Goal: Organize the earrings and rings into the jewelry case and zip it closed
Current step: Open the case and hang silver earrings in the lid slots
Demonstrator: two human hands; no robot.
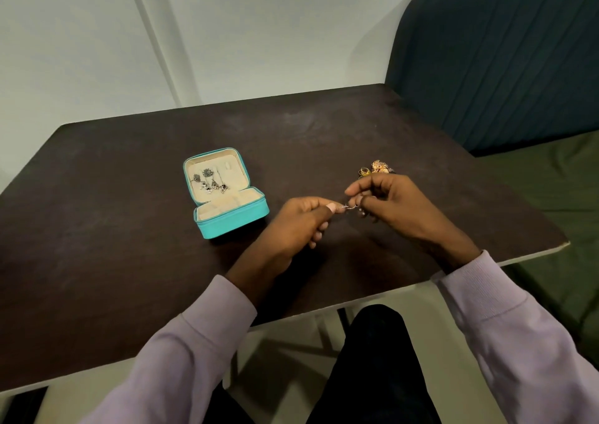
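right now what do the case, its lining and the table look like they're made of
Case: looks like teal faux leather or coated fabric, matte, faintly grained.
Lining: cream, soft and velvety, no shine.
Table: dark brown wood-look board, probably laminate; dull worn sheen, and a pale core shows at the edge.

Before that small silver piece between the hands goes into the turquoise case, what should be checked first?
1. Turquoise zip jewelry case open: ok.
2. Small silver earring pinched by left hand and right hand: ok.
3. Free slot in cream lid panel: ok.
4. Dark dangling earrings already hung: ok.
5. Earring hook untangled: cannot tell.
6. Gold jewelry pile on dark table stowed: not ok.
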